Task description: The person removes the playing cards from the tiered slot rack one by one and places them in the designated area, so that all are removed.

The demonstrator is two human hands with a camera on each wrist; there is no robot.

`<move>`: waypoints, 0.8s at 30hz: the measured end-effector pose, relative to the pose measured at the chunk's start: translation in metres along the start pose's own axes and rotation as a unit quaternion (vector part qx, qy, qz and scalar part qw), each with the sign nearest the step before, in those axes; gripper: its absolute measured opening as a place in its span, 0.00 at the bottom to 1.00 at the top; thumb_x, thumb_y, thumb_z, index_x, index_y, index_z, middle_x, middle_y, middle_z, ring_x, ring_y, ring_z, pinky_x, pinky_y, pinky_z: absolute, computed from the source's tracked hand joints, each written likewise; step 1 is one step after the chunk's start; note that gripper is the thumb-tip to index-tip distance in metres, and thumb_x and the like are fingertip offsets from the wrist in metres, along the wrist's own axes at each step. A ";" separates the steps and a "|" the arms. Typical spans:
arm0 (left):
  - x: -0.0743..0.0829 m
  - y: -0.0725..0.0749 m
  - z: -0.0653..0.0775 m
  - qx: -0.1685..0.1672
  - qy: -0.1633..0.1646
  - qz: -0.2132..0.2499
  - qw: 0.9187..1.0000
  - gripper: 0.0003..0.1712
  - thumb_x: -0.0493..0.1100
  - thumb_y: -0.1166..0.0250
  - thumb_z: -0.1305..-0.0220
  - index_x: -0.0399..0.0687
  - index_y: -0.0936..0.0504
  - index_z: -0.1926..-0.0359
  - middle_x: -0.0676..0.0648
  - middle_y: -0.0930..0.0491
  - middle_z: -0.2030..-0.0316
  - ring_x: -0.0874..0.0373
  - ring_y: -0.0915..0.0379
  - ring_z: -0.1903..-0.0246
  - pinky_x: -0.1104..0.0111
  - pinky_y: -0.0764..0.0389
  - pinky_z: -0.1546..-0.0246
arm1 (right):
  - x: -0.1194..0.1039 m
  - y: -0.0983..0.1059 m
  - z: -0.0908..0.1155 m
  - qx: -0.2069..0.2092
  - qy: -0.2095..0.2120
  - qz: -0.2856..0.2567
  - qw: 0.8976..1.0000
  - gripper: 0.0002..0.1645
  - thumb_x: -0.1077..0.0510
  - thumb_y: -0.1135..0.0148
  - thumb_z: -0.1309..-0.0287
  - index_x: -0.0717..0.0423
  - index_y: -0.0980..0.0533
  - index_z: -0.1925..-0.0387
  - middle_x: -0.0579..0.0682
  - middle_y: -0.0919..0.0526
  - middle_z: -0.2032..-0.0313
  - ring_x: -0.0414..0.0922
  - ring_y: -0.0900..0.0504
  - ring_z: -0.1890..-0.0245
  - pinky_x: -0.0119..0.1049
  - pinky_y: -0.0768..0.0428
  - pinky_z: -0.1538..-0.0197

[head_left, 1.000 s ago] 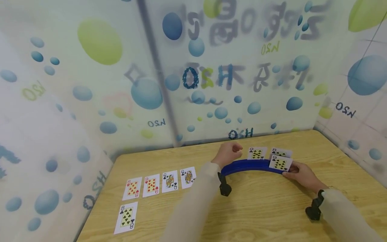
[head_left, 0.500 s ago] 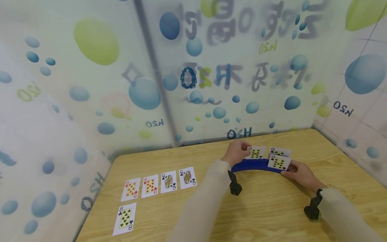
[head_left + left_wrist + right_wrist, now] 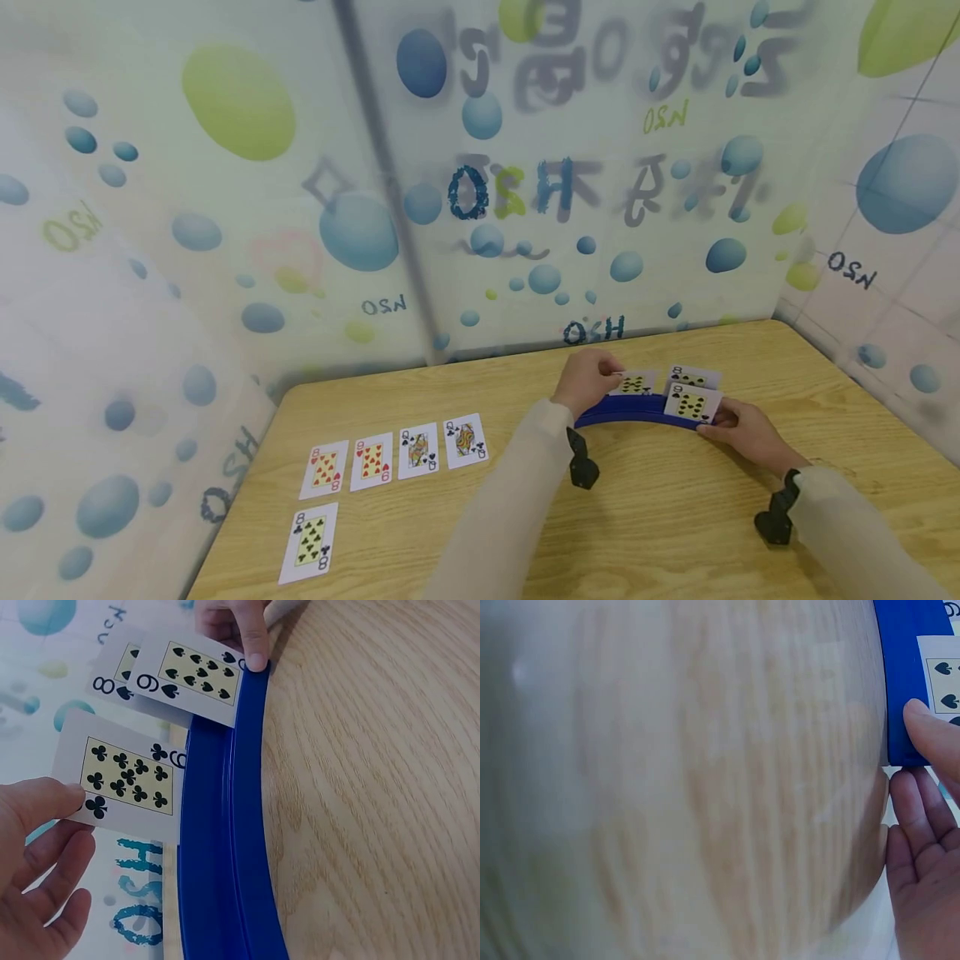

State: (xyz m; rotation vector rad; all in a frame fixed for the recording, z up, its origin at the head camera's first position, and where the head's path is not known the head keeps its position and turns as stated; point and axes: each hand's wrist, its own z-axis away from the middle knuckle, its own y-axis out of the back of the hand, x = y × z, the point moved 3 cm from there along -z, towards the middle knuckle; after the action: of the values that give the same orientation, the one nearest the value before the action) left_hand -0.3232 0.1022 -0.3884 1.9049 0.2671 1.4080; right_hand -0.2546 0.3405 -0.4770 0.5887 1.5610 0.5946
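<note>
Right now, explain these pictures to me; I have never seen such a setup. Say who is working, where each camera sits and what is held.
No machine is at work here: these are a person's two bare hands. The wide picture comes from a camera worn on the head; the other two come from cameras on the left and right wrists.

The left hand pinches a white rectangular playing card, the nine of clubs, at the far edge of a long, curved, blue holder. The right hand grips the holder's right end, where a white nine of spades stands before a white eight of spades.

Farther left on the pale wood-grain table lie, face up, a white eight of hearts, nine of hearts, two queens and eight of clubs.
</note>
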 end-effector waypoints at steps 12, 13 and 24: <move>-0.006 0.008 0.004 0.021 0.000 0.012 1.000 0.03 0.39 0.37 0.41 0.48 0.16 0.67 0.56 0.21 0.71 0.67 0.28 0.72 0.75 0.27 0.71 | -0.003 0.000 0.001 -0.001 -0.004 0.005 1.000 0.33 0.57 0.36 0.46 0.79 0.35 0.49 0.62 0.22 0.62 0.49 0.24 0.64 0.36 0.25 0.66; -0.007 0.008 0.005 0.023 -0.003 0.013 1.000 0.04 0.39 0.37 0.41 0.47 0.16 0.67 0.56 0.21 0.71 0.66 0.28 0.72 0.75 0.27 0.71 | -0.003 0.001 0.001 0.000 -0.002 0.005 1.000 0.33 0.57 0.36 0.46 0.79 0.35 0.49 0.62 0.22 0.62 0.49 0.24 0.64 0.36 0.25 0.67; -0.010 0.020 0.009 0.032 -0.016 0.003 0.999 0.03 0.40 0.37 0.41 0.48 0.16 0.67 0.57 0.22 0.72 0.67 0.28 0.73 0.75 0.27 0.71 | -0.001 -0.001 0.001 0.005 0.001 0.014 1.000 0.32 0.56 0.36 0.46 0.78 0.34 0.49 0.61 0.22 0.63 0.48 0.24 0.65 0.34 0.26 0.67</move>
State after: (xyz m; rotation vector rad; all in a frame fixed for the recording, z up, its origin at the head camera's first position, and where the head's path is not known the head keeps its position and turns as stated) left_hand -0.3239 0.0785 -0.3839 1.9799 0.2945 1.3876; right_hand -0.2536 0.3392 -0.4767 0.6181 1.5595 0.6091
